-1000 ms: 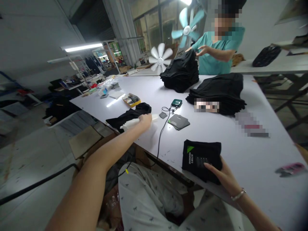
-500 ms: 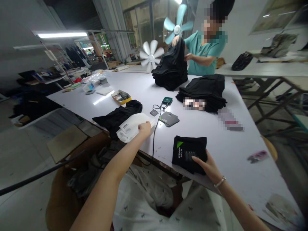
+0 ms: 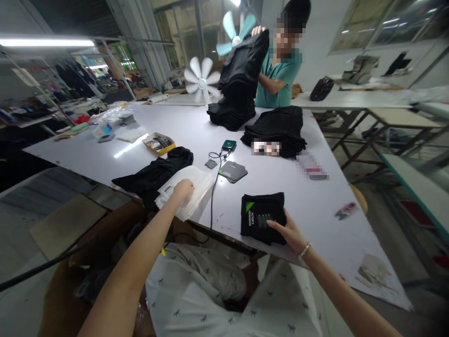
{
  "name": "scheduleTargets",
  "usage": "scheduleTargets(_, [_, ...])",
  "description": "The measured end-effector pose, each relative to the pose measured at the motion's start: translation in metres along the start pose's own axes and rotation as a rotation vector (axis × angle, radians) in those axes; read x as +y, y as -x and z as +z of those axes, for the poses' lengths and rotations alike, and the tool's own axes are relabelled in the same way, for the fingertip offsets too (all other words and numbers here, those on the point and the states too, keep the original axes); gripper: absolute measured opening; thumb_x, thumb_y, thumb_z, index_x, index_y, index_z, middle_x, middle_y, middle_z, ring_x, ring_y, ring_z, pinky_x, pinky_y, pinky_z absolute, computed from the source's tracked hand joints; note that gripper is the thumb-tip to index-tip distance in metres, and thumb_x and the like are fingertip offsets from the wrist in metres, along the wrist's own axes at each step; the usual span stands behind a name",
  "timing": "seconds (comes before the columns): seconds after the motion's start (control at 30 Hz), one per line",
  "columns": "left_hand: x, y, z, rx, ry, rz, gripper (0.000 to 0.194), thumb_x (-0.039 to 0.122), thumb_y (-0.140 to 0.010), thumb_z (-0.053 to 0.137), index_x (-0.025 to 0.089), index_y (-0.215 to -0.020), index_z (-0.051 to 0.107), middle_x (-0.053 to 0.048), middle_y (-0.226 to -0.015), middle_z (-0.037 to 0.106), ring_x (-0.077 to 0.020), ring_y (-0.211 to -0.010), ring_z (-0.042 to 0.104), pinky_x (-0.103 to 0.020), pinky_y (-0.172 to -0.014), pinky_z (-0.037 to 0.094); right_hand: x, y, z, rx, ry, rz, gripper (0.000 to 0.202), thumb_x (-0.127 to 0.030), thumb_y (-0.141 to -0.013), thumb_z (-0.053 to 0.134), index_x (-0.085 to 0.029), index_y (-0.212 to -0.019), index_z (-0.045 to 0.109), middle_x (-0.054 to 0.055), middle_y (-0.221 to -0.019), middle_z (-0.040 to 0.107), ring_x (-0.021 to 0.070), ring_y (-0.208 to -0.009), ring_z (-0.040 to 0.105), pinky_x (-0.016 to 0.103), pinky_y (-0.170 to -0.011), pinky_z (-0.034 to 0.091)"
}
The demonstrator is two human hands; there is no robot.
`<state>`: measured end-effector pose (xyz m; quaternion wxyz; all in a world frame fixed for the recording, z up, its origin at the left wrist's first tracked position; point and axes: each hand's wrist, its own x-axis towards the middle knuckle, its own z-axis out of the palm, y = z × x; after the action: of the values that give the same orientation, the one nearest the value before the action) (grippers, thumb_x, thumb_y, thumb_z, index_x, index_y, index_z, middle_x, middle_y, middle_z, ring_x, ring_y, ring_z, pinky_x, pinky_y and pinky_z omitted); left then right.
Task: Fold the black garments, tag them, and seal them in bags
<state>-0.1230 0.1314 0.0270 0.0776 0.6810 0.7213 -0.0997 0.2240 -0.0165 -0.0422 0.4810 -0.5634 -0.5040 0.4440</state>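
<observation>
My left hand (image 3: 184,191) has its fingers pressed together on the stack of white plastic bags (image 3: 199,180), whose right side lifts in a curve at the table's front edge. Folded black cloth with a printed card and green corner (image 3: 257,217) lies in front of me, and my right hand (image 3: 286,229) grips its right side, thumb on top. Beyond, between the hands, are dark grey cards (image 3: 234,172) and a small grey card (image 3: 211,164). A crumpled black garment (image 3: 157,171) lies left of the bags.
Across the table (image 3: 189,121) a person in a teal shirt (image 3: 278,84) handles a tall black cloth pile (image 3: 236,89). Nearer are another black pile (image 3: 280,128), a green device (image 3: 229,144) with a cable, a yellow box (image 3: 159,143) and pink snips (image 3: 346,211).
My left hand has shifted left over the bags, and their right side now curls up. The person has raised the upper part of the black pile. The whole view has shifted to the right.
</observation>
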Motion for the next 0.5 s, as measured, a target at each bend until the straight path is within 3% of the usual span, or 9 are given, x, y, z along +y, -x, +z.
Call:
scheduleTargets(0.3, [0.002,0.011,0.000,0.177,-0.018,0.027,0.029,0.021,-0.079,0.039,0.011,-0.089,0.064,-0.018,-0.092,0.063,-0.0260,-0.088,0.060,-0.031,-0.072,0.044,-0.001,0.001,0.001,-0.001,-0.075,0.083,0.058,-0.038,-0.062,0.068,-0.020,-0.112,0.046,0.007,-0.106,0.060,0.0244,-0.096,0.056,0.041,-0.085,0.046])
scheduleTargets(0.5, [-0.003,0.044,-0.002,0.293,0.039,-0.045,0.033,0.028,-0.083,0.034,0.017,-0.089,0.064,-0.013,-0.089,0.064,-0.0258,-0.086,0.060,-0.032,-0.071,0.044,0.000,0.003,0.001,-0.013,-0.073,0.089,0.055,-0.038,-0.064,0.067,-0.021,-0.112,0.045,0.006,-0.105,0.060,0.0235,-0.094,0.057,0.040,-0.082,0.047])
